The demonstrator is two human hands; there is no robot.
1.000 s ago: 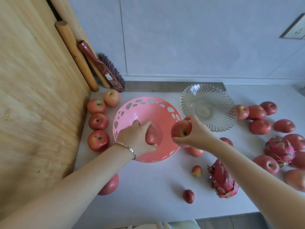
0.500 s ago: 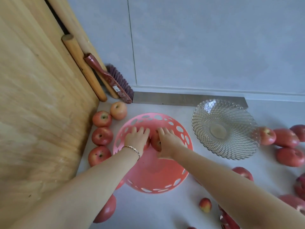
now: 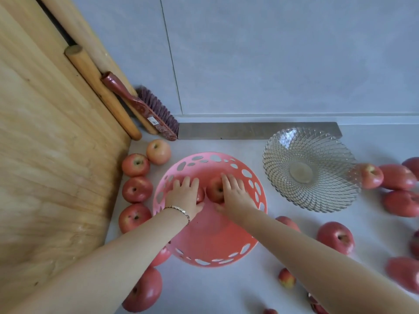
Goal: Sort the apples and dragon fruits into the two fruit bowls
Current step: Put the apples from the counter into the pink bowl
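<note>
Both of my hands are down inside the pink perforated bowl (image 3: 247, 175). My left hand (image 3: 184, 196) covers a red apple (image 3: 200, 195) that is mostly hidden under its fingers. My right hand (image 3: 234, 194) rests on a second red apple (image 3: 214, 189), fingers curled over its right side. The clear glass bowl (image 3: 313, 168) stands empty to the right. Several apples lie in a column left of the pink bowl, the nearest one (image 3: 133, 217) by my left wrist. A dragon fruit (image 3: 316, 305) peeks out at the bottom edge beside my right forearm.
A wooden board (image 3: 52, 155) walls off the left side, with a rolling pin (image 3: 102, 91) and a brush (image 3: 145, 107) leaning in the corner. More apples (image 3: 335, 237) are scattered on the right of the grey counter; a small one (image 3: 286, 277) lies near the front.
Both hands have gone from holding apples above the bowl's near rim to pressing them down on its floor. The view has tilted up and moved closer.
</note>
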